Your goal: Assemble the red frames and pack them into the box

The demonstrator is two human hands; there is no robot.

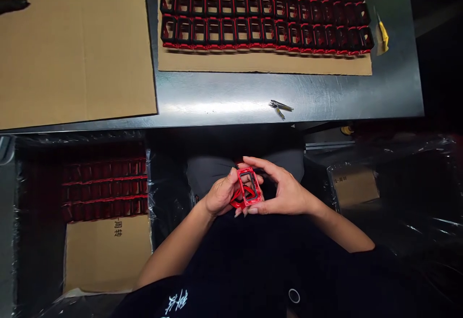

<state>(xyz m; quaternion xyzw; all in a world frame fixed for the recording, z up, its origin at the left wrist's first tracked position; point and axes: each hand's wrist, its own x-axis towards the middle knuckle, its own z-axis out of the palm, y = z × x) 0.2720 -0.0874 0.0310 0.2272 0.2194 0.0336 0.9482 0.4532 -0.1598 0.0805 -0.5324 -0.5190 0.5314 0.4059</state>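
Observation:
Just above my lap, a small red rectangular frame (257,192) with a black inner lining and an open middle is held between my two hands. My left hand (220,195) grips its left side, the thumb lying at the upper left corner. A second red part (237,201), looped or frame-like, sits under it against the left fingers; its full shape is hidden. My right hand (287,190) curves around the right side, index finger by the top end and thumb at the bottom end.
Rows of red-and-black frames (227,30) stand on cardboard on the metal table (217,96). Small nippers (281,107) and a yellow-handled tool (382,36) lie there too. A plastic-lined bin (108,255) at left holds more red frames; another lined bin (356,185) is right. A dark-gloved fingertip (14,4) shows upper left.

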